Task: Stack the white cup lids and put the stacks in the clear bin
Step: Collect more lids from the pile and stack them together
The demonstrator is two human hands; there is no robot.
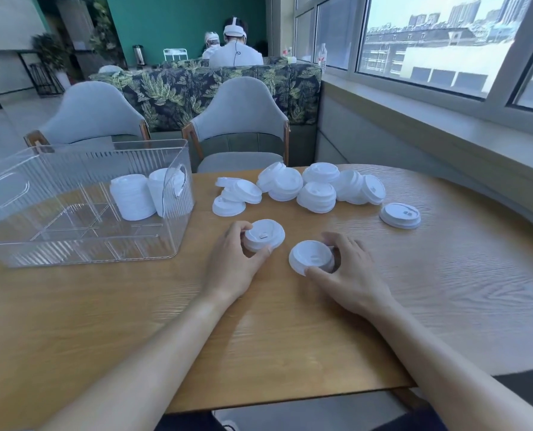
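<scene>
My left hand (232, 259) grips a short stack of white cup lids (263, 234) on the wooden table, thumb and fingers curled round its rim. Just to its right, my right hand (349, 269) pinches another white lid (310, 256), tilted toward me. A loose pile of white lids (318, 188) lies across the far middle of the table. One single lid (400, 215) lies apart at the right. The clear bin (16, 244) stands at the left, with two tall lid stacks (131, 197) inside its far right corner.
The wooden table (197, 321) has a rounded right end and a near edge by my lap. Two grey chairs (238, 119) stand behind the table. A window ledge (445, 126) runs along the right. Two people sit far behind a leaf-patterned sofa.
</scene>
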